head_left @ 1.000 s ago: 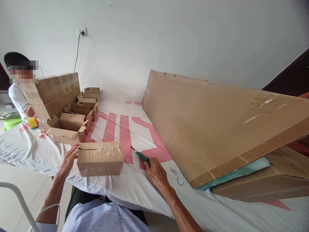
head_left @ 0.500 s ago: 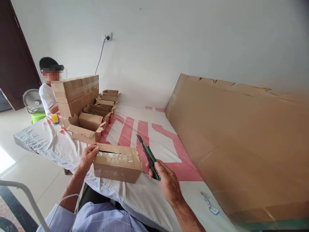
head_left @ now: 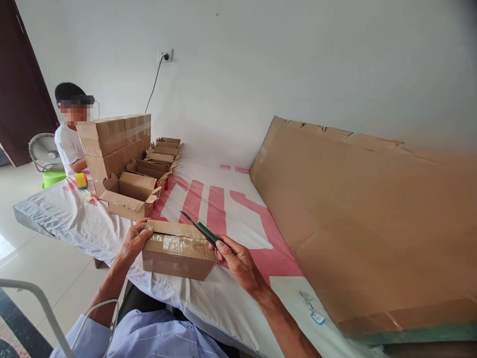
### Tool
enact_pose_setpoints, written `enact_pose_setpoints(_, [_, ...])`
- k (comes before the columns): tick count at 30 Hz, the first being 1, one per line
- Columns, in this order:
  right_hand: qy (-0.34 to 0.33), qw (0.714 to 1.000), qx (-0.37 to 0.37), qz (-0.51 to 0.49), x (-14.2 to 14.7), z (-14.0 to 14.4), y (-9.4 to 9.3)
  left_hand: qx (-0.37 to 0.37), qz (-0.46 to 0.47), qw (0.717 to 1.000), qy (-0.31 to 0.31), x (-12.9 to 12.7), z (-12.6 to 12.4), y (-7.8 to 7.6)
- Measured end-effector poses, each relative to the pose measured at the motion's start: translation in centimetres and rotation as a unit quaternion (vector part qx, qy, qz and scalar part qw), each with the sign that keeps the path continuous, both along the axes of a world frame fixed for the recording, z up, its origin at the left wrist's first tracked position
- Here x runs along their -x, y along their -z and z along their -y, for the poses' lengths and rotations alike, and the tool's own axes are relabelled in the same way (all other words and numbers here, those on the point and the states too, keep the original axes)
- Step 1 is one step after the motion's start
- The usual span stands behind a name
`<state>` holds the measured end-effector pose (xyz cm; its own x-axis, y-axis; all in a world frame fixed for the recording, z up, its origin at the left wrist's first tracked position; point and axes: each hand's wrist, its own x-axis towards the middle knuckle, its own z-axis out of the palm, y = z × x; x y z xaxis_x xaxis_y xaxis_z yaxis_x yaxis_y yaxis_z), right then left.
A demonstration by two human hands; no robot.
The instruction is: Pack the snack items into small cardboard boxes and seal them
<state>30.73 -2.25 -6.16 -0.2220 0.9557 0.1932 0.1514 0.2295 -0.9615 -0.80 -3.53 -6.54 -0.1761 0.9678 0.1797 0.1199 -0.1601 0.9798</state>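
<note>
A small taped cardboard box [head_left: 178,250] lies on the white and pink cloth [head_left: 223,209] in front of me. My left hand [head_left: 134,241] grips its left end. My right hand [head_left: 234,258] holds a green utility knife [head_left: 201,229], whose blade points left over the top of the box, near the taped seam.
Several open small boxes [head_left: 130,191] stand in a row toward the wall, beside a stack of large closed cartons [head_left: 112,141]. A person [head_left: 69,139] sits behind that stack, with a fan [head_left: 42,151] nearby. A big flat cardboard sheet [head_left: 365,209] leans at the right.
My right hand picked the knife up from the cloth and swung it left, over the box top. My left hand kept its hold on the box. The camera view turned left.
</note>
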Motion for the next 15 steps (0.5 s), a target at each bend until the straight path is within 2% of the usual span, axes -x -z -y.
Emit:
enact_pose_setpoints(9, [-0.077, 0.993, -0.012, 0.084, -0.2, 0.4, -4.4, 0.024, 0.018, 0.993, 0.117, 2.1, 1.1, -0.8])
enact_pose_setpoints(15, [-0.111, 0.985, -0.037, 0.130, 0.6, -0.1, -5.5, 0.021, 0.016, 0.992, 0.120, 2.2, 1.0, -0.7])
